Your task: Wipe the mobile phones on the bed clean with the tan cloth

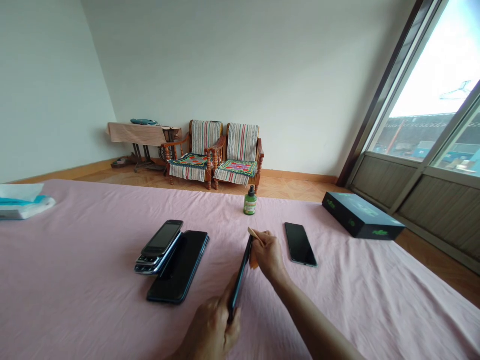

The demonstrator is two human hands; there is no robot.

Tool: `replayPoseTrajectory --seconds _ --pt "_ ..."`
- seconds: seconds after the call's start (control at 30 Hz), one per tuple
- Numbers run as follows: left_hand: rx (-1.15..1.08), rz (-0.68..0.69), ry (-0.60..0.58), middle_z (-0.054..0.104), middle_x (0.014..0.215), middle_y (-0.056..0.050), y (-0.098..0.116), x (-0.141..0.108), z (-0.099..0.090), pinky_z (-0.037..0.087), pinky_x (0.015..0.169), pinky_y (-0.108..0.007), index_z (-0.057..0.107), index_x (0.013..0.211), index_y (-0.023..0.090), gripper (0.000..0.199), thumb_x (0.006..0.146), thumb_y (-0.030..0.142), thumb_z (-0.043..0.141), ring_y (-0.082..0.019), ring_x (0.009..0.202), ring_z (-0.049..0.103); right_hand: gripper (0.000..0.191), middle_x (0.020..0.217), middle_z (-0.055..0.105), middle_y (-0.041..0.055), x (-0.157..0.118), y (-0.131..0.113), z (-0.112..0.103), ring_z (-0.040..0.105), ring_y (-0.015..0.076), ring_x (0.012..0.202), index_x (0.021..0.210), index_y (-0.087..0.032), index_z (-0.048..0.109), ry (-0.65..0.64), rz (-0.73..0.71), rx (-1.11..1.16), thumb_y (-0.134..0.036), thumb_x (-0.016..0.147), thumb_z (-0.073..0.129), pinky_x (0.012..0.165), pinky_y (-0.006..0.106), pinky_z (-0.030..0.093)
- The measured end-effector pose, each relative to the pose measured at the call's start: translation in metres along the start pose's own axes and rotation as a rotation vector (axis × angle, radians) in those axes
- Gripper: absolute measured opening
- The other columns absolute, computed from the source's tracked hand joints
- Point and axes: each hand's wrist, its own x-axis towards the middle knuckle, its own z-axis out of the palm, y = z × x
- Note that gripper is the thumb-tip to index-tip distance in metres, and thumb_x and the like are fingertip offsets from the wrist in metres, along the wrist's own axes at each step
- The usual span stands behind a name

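Note:
My left hand [215, 320] grips the lower end of a dark phone [242, 277], which is tilted up on edge so that its thin side faces me. Closed at the phone's far end, my right hand [269, 255] holds a tool with a pale wooden handle [255, 235]. Below those fingers an orange part [254, 260] shows beside the phone; whether it belongs to the tool I cannot tell. To the right lies a black phone [300, 244]. On the left, a stack of small slide phones [163, 240] leans on a larger dark phone [183, 272].
A pink sheet [93, 290] covers the surface. Beyond my hands stands a green pump bottle [250, 202]. A black box [362, 215] is at the right edge, a tissue pack [26, 202] at far left. Two wooden chairs [236, 145] and a cloth-covered table [137, 134] stand by the wall.

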Motion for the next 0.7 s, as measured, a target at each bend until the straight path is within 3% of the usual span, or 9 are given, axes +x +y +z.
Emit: replayPoseTrajectory --seconds 0.1,0.23,0.47,0.7 --pt "-0.008 0.013 0.009 0.069 0.07 -0.004 -0.002 0.001 0.001 0.046 0.053 -0.024 0.048 0.129 0.018 0.045 0.085 0.013 0.036 -0.019 0.06 0.067 0.027 0.05 0.044 -0.0018 0.005 0.013 0.0 0.046 0.0124 0.054 0.047 -0.016 0.056 -0.093 0.024 -0.012 -0.019 0.071 0.042 0.051 0.022 0.033" --pt "-0.009 0.038 0.022 0.068 0.07 -0.003 -0.005 0.001 0.003 0.047 0.054 -0.024 0.046 0.13 0.018 0.048 0.084 0.011 0.038 -0.019 0.061 0.066 0.026 0.042 0.04 -0.0037 0.003 0.025 0.001 0.038 0.01 0.044 0.043 -0.018 0.046 -0.181 0.064 -0.023 -0.021 0.068 0.041 0.044 0.022 0.025" --pt "-0.03 0.054 0.025 0.068 0.073 -0.003 -0.003 0.0 0.001 0.05 0.057 -0.026 0.039 0.137 0.019 0.055 0.083 0.011 0.038 -0.02 0.063 0.067 0.024 0.057 0.051 0.0002 0.002 0.014 -0.007 0.048 0.0144 0.06 0.05 -0.018 0.049 -0.127 0.037 -0.04 -0.025 0.071 0.043 0.056 0.025 0.032" --pt "-0.122 0.055 -0.022 0.069 0.101 -0.004 0.002 -0.002 -0.003 0.054 0.077 -0.028 0.033 0.141 0.026 0.073 0.075 0.011 0.058 -0.02 0.085 0.067 0.023 0.055 0.051 -0.0004 -0.003 0.024 -0.018 0.047 0.0135 0.057 0.054 -0.016 0.056 -0.139 0.102 0.004 -0.025 0.069 0.041 0.052 0.023 0.032"
